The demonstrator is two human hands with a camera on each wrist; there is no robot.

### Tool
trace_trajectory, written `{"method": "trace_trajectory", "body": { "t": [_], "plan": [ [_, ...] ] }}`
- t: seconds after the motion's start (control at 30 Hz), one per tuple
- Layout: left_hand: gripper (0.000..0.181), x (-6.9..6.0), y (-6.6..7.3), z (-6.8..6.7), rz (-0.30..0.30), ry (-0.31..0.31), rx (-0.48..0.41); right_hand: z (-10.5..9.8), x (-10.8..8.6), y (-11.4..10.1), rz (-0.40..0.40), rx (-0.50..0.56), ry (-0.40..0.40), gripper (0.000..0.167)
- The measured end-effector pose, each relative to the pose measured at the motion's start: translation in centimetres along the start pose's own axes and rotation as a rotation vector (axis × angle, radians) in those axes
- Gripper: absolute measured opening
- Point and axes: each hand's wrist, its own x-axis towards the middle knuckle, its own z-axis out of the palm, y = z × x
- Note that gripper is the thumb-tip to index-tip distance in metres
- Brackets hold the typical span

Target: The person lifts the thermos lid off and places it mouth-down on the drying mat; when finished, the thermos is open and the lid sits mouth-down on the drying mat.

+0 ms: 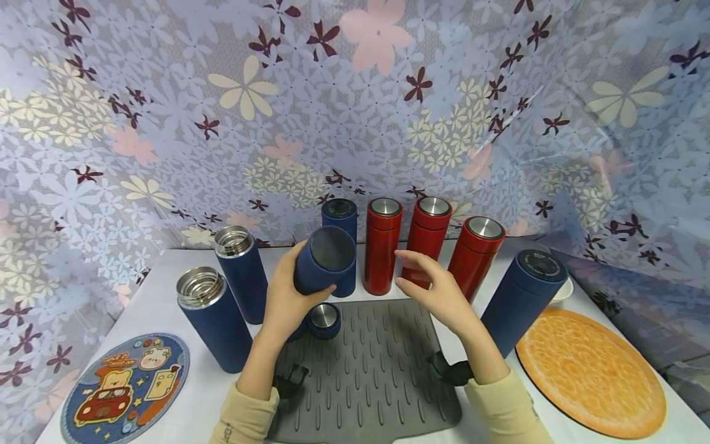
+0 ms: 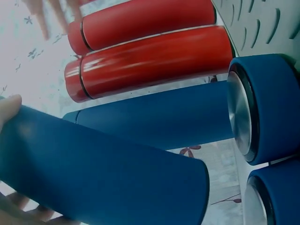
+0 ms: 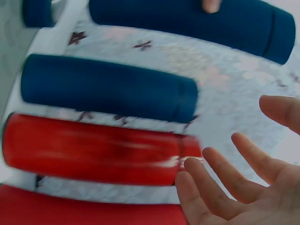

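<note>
My left hand (image 1: 291, 287) grips a blue thermos bottle (image 1: 316, 271), tilted so that its flat dark end faces the head camera. In the right wrist view a lid seam circles the far end of this held bottle (image 3: 187, 21). My right hand (image 1: 435, 287) holds nothing; its fingers are spread apart in front of the red thermos bottles (image 1: 383, 253). Behind the held bottle stands another blue thermos (image 1: 346, 280) with its lid on. Two blue lids with silver tops lie on the grey mat, one lid (image 1: 324, 320) in plain sight and the other partly behind my left wrist.
Two lidless blue bottles (image 1: 244, 277) stand at the left, near a round cartoon mat (image 1: 127, 388). On the right are a lidded blue bottle (image 1: 521, 296), an orange round mat (image 1: 593, 370) and part of a white bowl (image 1: 564, 291). The ridged grey mat (image 1: 383, 370) lies centrally.
</note>
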Motion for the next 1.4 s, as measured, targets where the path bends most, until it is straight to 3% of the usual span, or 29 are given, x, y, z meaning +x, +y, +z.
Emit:
{"method": "trace_trajectory", "body": {
  "t": [0.17, 0.53, 0.97, 1.1, 1.23, 1.4],
  "plan": [
    [0.084, 0.0, 0.6, 0.2, 0.137, -0.024, 0.079, 0.0, -0.9, -1.7, -0.04, 0.06, 0.029, 0.047],
    [0.087, -0.3, 1.0, 1.0, 0.281, -0.026, 0.212, 0.5, -1.6, -3.2, -0.094, 0.068, 0.03, 0.049],
    [0.089, -0.7, 1.0, 1.8, 0.506, -0.009, 0.579, 1.8, -1.5, -3.3, 0.004, -0.05, 0.0, 0.056],
    [0.09, -1.0, 1.2, 1.9, 0.564, -0.014, 0.656, 1.6, -1.5, -3.2, 0.03, -0.071, -0.009, 0.053],
    [0.091, -1.2, 1.5, 1.8, 0.599, -0.014, 0.677, 1.4, -1.5, -2.9, 0.023, -0.012, -0.048, 0.048],
    [0.089, -1.4, 1.7, 1.8, 0.644, 0.003, 0.69, 0.9, -1.5, -2.0, -0.049, 0.114, -0.103, 0.046]
  ]
}}
